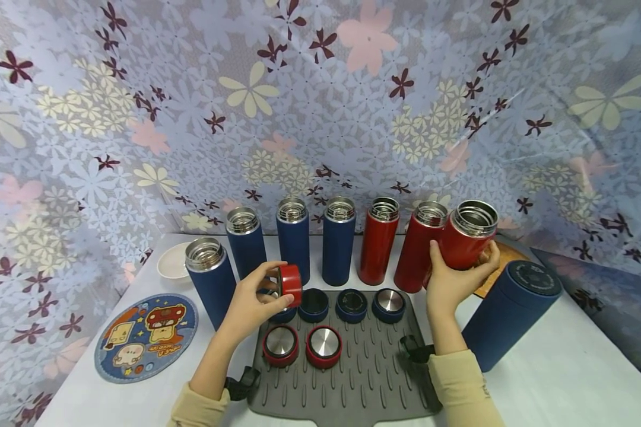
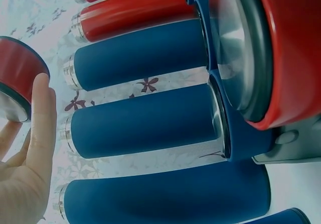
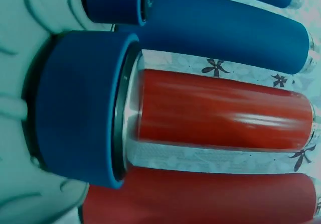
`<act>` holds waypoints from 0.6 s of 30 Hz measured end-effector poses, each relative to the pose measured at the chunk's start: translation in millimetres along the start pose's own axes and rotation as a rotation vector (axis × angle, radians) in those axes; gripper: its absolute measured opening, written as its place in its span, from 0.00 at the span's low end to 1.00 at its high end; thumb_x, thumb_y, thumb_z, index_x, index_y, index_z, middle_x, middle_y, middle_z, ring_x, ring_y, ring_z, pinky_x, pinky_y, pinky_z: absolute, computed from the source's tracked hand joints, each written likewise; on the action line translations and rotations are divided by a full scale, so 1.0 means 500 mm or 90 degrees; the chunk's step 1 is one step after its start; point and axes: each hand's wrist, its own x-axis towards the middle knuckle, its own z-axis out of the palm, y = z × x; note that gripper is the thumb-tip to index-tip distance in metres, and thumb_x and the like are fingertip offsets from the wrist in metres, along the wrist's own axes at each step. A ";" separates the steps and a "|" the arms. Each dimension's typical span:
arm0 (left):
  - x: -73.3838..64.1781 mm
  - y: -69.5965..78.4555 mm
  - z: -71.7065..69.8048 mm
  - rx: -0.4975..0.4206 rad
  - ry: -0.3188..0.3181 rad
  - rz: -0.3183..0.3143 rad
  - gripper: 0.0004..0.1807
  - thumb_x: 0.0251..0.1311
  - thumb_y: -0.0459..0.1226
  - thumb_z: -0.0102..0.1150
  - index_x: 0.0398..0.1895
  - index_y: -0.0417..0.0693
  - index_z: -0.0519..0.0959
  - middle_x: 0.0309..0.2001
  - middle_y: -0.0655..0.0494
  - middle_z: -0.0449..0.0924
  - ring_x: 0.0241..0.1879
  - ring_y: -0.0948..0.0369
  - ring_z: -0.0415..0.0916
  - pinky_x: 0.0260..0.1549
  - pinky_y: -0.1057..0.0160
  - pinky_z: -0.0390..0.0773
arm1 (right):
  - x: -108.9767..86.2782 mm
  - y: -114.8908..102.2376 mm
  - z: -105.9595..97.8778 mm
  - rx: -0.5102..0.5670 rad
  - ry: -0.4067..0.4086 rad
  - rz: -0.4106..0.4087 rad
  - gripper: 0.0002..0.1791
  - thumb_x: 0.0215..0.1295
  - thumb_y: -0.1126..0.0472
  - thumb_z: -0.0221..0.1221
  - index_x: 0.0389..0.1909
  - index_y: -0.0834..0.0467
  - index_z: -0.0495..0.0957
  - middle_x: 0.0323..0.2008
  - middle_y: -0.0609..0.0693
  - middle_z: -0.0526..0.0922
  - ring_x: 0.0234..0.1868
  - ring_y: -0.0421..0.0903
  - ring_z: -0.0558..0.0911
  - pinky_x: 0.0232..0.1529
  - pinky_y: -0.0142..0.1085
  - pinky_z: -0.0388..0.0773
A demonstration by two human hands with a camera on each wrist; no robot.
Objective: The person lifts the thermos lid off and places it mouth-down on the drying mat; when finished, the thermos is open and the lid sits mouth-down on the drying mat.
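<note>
My left hand (image 1: pixel 253 299) pinches a red bottle lid (image 1: pixel 291 284) between thumb and fingers, above the left back corner of the grey mat. In the left wrist view the same lid (image 2: pixel 22 68) shows its dark seal and steel underside. My right hand (image 1: pixel 454 284) grips an uncapped red bottle (image 1: pixel 462 243), its steel mouth tipped toward me. Beside it stand two uncapped red bottles (image 1: pixel 378 246), then several uncapped blue bottles (image 1: pixel 339 249) toward the left. Several blue lids (image 1: pixel 351 305) form the mat's back row; two red lids (image 1: pixel 323 346) sit in front.
The lids rest on a grey ridged mat (image 1: pixel 363 379) on a white table (image 1: pixel 582 356). A capped blue bottle (image 1: pixel 510 314) stands by my right forearm. At left are a round cartoon mat (image 1: pixel 146 338) and a white bowl (image 1: pixel 173 263). Flowered cloth (image 1: pixel 320 118) hangs behind.
</note>
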 end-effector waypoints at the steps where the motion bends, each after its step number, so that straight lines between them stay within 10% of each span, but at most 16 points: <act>1: 0.000 -0.001 0.000 0.001 -0.002 0.000 0.30 0.51 0.37 0.66 0.59 0.51 0.70 0.48 0.47 0.73 0.39 0.55 0.74 0.32 0.66 0.79 | 0.003 0.003 0.000 0.017 0.008 0.023 0.44 0.45 0.60 0.71 0.61 0.44 0.57 0.57 0.46 0.64 0.60 0.40 0.62 0.60 0.37 0.63; 18: 0.004 -0.004 0.018 0.012 -0.067 0.031 0.32 0.49 0.37 0.68 0.60 0.48 0.69 0.46 0.48 0.72 0.37 0.56 0.76 0.30 0.67 0.79 | 0.015 0.056 -0.007 -0.131 0.101 0.253 0.46 0.49 0.50 0.68 0.65 0.42 0.49 0.65 0.42 0.57 0.66 0.36 0.55 0.67 0.37 0.46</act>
